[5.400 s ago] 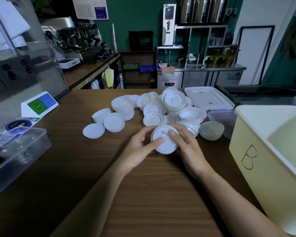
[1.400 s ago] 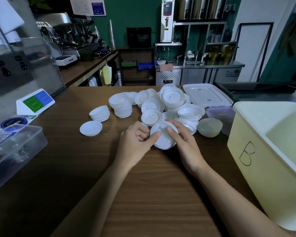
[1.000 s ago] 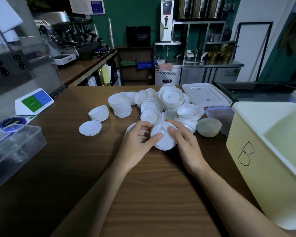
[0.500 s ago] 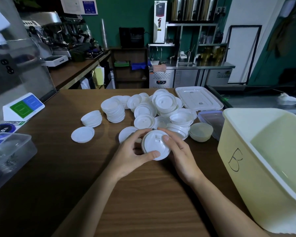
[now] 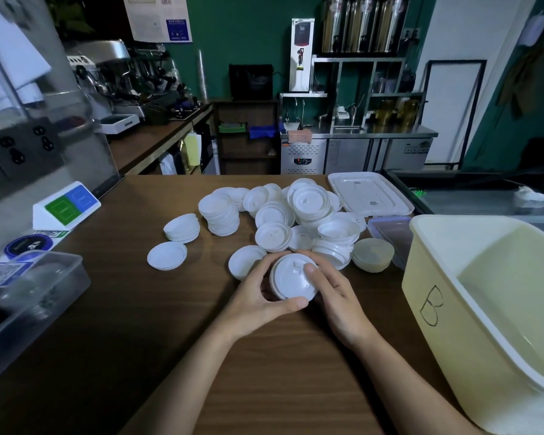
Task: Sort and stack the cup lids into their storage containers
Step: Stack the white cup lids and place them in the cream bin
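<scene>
Left hand (image 5: 254, 298) and right hand (image 5: 338, 298) clamp the lid stack (image 5: 291, 277) by its rim; an uneven squeeze may spill lids below the grip.

You're working in dim light — the green back wall (image 5: 248, 42) sinks into shadow, while the white lids (image 5: 311, 199) show bright. Your wide lens bends the edges; the left rim looks soft.

Visible body parts: two bare forearms and two bare hands. The left forearm (image 5: 182, 381) occupies the 7 o'clock sector of the view, the right forearm (image 5: 415, 381) the 5 o'clock sector. Both are slender and taper toward the wrists. The left hand (image 5: 255, 304) and right hand (image 5: 336, 306) have short-trimmed thumbnails.
</scene>
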